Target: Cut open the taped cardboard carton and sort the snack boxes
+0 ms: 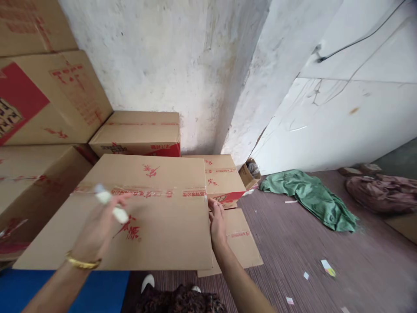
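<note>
A large sealed cardboard box (156, 226) with red print and clear tape across its top sits right in front of me. My left hand (97, 226), with a gold bracelet at the wrist, hovers over the box top and is closed round a white marker (112, 206), blurred by motion. My right hand (217, 221) rests against the box's right edge, fingers pressed along the side.
More cardboard boxes (48, 100) are stacked at the left and one box (140, 132) against the white wall. A smaller box (224, 178) and a flattened carton (239, 237) lie on the floor to the right. A green cloth (309, 198) and paper scraps lie further right.
</note>
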The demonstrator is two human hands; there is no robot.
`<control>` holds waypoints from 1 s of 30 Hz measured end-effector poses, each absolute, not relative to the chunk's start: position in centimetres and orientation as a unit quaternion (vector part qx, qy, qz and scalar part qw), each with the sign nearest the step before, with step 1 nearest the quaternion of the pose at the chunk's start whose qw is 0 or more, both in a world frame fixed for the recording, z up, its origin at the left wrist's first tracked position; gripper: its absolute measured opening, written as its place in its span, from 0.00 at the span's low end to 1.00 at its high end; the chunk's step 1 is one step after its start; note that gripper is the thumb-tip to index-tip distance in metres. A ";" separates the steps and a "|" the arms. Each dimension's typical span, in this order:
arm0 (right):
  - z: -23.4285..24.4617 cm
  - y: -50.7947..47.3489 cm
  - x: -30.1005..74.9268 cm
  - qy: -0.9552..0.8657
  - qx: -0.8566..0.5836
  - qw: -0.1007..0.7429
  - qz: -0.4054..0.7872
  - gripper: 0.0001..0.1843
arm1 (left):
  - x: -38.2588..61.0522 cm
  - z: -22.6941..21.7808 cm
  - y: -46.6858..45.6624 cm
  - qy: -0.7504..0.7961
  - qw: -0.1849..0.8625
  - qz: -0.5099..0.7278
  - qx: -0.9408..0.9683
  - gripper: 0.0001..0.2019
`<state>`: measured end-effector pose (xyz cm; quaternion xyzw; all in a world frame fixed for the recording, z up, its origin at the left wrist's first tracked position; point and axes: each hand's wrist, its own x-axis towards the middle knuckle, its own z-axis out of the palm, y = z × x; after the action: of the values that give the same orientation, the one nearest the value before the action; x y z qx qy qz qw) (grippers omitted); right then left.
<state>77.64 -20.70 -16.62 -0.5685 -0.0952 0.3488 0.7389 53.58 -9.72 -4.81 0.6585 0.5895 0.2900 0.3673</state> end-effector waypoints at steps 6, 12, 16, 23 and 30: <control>-9.8 -23.0 75.1 -0.288 -0.555 0.690 0.365 0.23 | 64.5 -6.4 -12.8 0.364 0.543 0.218 0.725 0.28; -9.5 -22.4 75.1 -0.232 -0.539 0.680 0.441 0.25 | 67.1 -8.6 -12.0 0.228 0.557 0.118 0.790 0.35; -10.8 -23.0 76.6 -0.178 -0.670 0.654 0.303 0.20 | 69.0 -9.0 -7.1 0.164 0.358 0.091 0.915 0.25; -12.6 -23.7 77.3 -0.193 -0.833 0.500 0.142 0.16 | 76.8 -10.8 -0.1 0.033 0.026 0.001 0.999 0.24; -12.6 -22.2 79.0 -0.188 -0.822 0.478 0.244 0.07 | 77.2 -12.2 3.5 -0.118 -0.007 0.049 0.992 0.22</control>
<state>78.98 -22.25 -12.61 -0.8223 -0.1882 0.2440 0.4784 77.25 3.51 -12.19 0.9918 -0.1182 0.0490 -0.0065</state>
